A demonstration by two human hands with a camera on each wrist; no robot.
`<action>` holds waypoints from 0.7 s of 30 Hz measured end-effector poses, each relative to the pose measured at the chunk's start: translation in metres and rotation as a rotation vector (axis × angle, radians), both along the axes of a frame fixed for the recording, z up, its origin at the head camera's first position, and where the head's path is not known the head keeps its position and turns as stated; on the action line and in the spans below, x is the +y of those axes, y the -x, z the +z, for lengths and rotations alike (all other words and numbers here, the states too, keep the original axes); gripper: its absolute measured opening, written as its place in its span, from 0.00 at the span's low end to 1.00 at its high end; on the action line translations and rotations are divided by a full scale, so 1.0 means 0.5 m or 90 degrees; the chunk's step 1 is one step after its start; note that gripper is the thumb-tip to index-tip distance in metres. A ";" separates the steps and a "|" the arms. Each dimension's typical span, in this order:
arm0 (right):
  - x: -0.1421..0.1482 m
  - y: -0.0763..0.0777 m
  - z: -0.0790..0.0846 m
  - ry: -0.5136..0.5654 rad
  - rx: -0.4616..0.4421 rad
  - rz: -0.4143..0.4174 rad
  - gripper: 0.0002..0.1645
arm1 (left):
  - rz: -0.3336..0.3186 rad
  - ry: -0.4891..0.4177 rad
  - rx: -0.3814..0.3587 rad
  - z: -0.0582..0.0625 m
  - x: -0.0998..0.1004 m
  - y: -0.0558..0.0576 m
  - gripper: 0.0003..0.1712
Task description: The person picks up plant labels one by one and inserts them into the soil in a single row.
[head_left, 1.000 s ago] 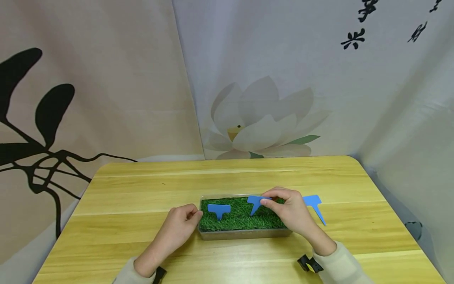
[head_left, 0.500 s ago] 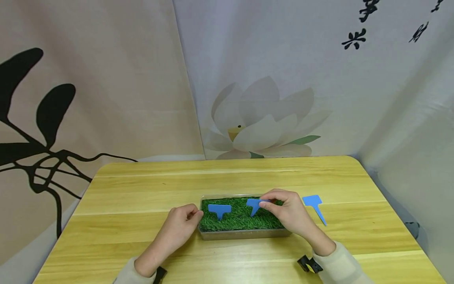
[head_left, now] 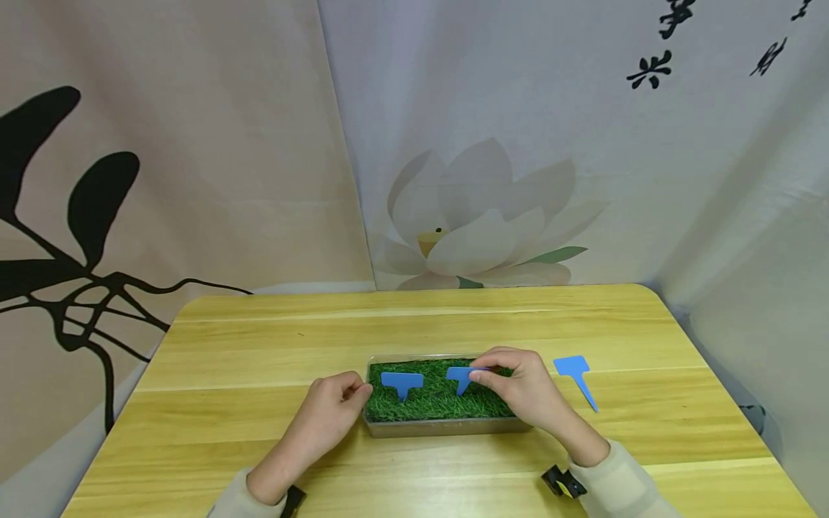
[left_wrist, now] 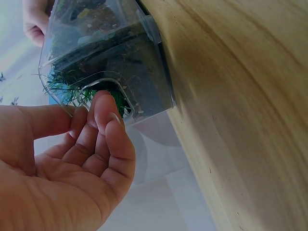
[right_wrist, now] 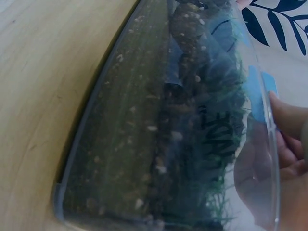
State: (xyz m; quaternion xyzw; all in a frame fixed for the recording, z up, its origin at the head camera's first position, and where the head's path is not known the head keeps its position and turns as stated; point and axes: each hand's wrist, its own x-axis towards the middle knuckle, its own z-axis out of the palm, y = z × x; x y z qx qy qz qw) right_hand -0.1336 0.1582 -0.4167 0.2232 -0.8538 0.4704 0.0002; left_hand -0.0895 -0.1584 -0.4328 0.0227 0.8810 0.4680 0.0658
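Observation:
A clear plastic planter box (head_left: 447,429) with green grass (head_left: 434,409) growing in it stands on the table. My left hand (head_left: 328,409) is at its left end; in the left wrist view thumb and fingertips (left_wrist: 107,113) pinch the rim near a rounded cut-out. My right hand (head_left: 526,388) pinches the right end of a blue T-shaped plant label (head_left: 458,375), whose stem points down into the grass, the tip hidden by blades. Another blue plant label (head_left: 402,380) stands upright in the left part of the grass.
A third blue plant label (head_left: 573,367) lies flat on the wooden table (head_left: 291,338), right of the box, its point toward me. A printed fabric backdrop (head_left: 492,216) hangs behind the table. Soil with pale bits (right_wrist: 139,125) shows through the box wall.
My right hand has moved slightly down and left with its plant label, which now sits lower in the grass. The left hand stays at the box's left end.

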 end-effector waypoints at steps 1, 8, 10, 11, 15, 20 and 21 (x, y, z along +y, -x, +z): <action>0.000 0.000 -0.001 -0.001 0.000 0.002 0.09 | 0.000 0.001 0.000 0.000 0.000 0.000 0.20; -0.002 0.001 -0.004 -0.002 0.006 0.011 0.10 | -0.001 0.003 -0.002 0.000 0.000 -0.001 0.20; -0.003 0.002 -0.005 -0.002 0.012 0.015 0.10 | 0.000 0.005 -0.002 0.000 0.000 0.000 0.20; -0.004 0.002 -0.005 -0.003 0.015 0.016 0.10 | 0.001 0.006 -0.002 -0.001 0.000 0.000 0.20; -0.006 0.004 -0.008 -0.008 0.032 0.015 0.11 | 0.002 0.008 -0.004 0.000 0.000 0.000 0.20; -0.009 0.004 -0.011 -0.002 0.045 0.026 0.11 | 0.002 0.002 -0.007 0.004 0.002 0.000 0.20; -0.010 0.004 -0.011 -0.001 0.047 0.029 0.11 | 0.001 0.001 -0.006 0.005 0.002 0.000 0.20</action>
